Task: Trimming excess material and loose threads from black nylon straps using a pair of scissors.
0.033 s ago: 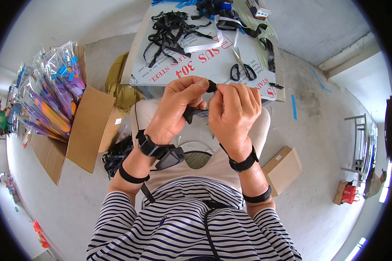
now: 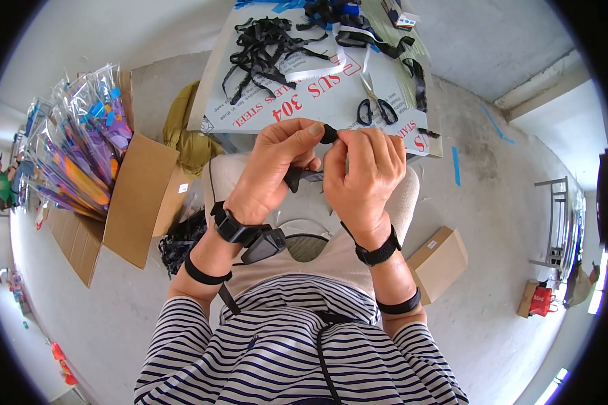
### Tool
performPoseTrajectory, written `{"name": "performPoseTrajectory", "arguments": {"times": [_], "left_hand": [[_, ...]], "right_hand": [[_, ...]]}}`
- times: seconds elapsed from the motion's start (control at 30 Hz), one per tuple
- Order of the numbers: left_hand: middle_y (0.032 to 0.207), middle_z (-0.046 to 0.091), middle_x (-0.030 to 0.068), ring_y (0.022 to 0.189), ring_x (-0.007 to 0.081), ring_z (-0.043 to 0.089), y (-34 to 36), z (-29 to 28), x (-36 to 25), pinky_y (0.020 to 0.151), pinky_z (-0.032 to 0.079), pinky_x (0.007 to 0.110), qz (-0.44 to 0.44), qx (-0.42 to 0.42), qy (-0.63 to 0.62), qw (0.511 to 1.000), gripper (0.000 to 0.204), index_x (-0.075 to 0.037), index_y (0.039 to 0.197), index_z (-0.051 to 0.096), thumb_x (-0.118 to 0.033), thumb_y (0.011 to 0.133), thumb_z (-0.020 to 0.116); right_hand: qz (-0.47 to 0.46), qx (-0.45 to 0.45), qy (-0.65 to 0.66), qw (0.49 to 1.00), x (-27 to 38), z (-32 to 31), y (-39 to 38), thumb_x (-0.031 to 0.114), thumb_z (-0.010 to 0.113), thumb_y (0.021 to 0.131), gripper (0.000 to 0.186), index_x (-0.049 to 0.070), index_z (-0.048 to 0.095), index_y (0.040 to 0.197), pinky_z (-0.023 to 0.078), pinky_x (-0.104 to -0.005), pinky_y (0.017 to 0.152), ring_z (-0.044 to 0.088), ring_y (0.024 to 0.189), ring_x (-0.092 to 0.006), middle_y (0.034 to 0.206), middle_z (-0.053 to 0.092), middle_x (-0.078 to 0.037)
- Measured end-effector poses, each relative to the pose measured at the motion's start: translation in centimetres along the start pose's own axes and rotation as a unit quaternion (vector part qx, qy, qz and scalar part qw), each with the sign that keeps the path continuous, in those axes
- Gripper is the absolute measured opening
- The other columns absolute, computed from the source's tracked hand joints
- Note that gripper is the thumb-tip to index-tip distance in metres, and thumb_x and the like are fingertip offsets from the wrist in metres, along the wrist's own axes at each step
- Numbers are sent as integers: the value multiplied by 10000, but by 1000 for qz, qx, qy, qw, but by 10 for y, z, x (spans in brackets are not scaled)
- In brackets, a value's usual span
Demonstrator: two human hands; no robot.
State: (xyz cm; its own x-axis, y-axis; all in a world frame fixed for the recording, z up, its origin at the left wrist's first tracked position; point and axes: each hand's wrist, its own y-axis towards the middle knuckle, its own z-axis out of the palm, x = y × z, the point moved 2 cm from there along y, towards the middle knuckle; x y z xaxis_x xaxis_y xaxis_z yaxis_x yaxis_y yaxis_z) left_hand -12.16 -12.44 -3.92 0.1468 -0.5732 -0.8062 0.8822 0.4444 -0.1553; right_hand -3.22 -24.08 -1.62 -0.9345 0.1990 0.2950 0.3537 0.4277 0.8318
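Note:
Over my lap, just in front of the table edge, both hands grip a black fabric strip [image 2: 328,134]. My left hand [image 2: 270,165] pinches it between thumb and forefinger. Closed around the other end, my right hand [image 2: 365,172] sits close beside the left. A lower piece of dark material hangs below the left fingers; whether it belongs to the same strip is unclear. On the table's white printed sheet [image 2: 216,101], black-handled scissors [image 2: 377,109] lie partly spread beyond my right hand. A tangled heap of black strips [image 2: 267,50] and a white strip [image 2: 315,73] lie farther back.
At left, an open cardboard box [image 2: 142,206] holds colourful items in clear plastic bags [image 2: 91,152], beside an olive cloth [image 2: 188,131]. A smaller closed carton [image 2: 439,263] stands on the floor at right. A person in green [image 2: 4,185] shows at the far left.

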Motion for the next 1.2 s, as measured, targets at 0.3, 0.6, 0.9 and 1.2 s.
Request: {"name": "performPoseTrajectory", "arguments": {"times": [0.3, 0.6, 0.9, 1.2], "left_hand": [[767, 595, -71, 599, 8, 453, -2, -3, -1, 600, 452, 208, 2, -9, 22, 1000, 148, -36, 984, 721, -181, 955, 705], [810, 653, -41, 606, 16, 481, -1, -7, -8, 590, 448, 200, -43, 30, 44, 998, 162, -25, 1021, 715, -151, 922, 723], [817, 661, -30, 636, 30, 522, -8, -9, -23, 636, 460, 194, -37, 8, 96, 995, 172, -26, 1018, 719, -40, 849, 689], [814, 676, 2, 695, 23, 548, -8, -1, -13, 624, 418, 187, 103, -38, 217, 970, 95, 17, 937, 691, -7, 849, 665]], "right_hand": [[17, 4, 28, 999, -2, -1, -2, -82, 640, 670, 201, 40, 611, 826, 406, -373, 661, 554, 660, -262, 742, 592, -69], [81, 25, 74, 994, -6, -2, -3, -84, 657, 695, 175, 36, 625, 818, 411, -348, 632, 533, 643, -236, 739, 593, -66], [225, 154, 382, 883, -13, -1, 5, -69, 654, 844, 129, -35, 675, 967, 496, -289, 659, 635, 739, -185, 795, 650, -97], [268, 114, 303, 908, -5, -4, -1, -87, 666, 764, 97, -23, 644, 834, 457, -292, 579, 572, 617, -156, 716, 592, -95]]}}
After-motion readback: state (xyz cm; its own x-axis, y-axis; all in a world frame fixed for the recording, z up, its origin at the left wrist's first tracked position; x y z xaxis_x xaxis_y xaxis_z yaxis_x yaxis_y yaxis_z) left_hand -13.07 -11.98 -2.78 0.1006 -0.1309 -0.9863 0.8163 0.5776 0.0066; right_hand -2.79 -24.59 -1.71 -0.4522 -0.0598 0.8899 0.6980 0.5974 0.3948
